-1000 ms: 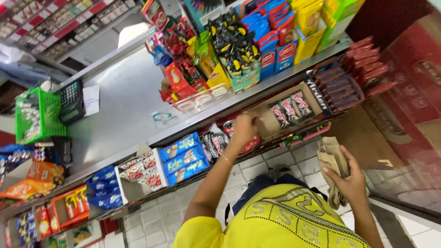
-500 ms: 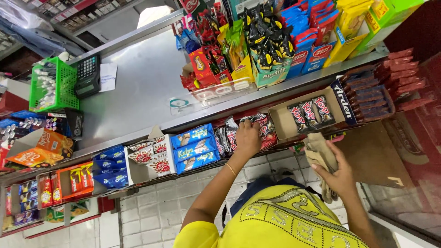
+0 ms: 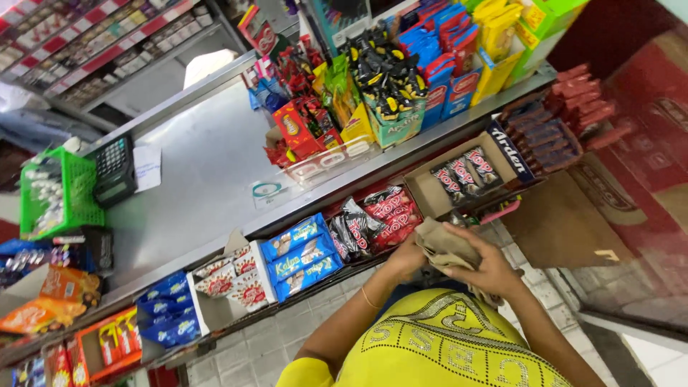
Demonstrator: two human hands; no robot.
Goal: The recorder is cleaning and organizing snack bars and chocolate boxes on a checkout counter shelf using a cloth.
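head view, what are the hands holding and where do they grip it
Both hands hold a crumpled tan cloth. The right hand covers it from above and the right; the left hand grips its left edge.

left hand (image 3: 405,259) fingers: hidden by cloth (image 3: 444,247) | orange packets (image 3: 43,301): cut by edge

Calculator (image 3: 113,170) on counter (image 3: 208,179), right of basket (image 3: 54,193), snack boxes (image 3: 301,254) below.
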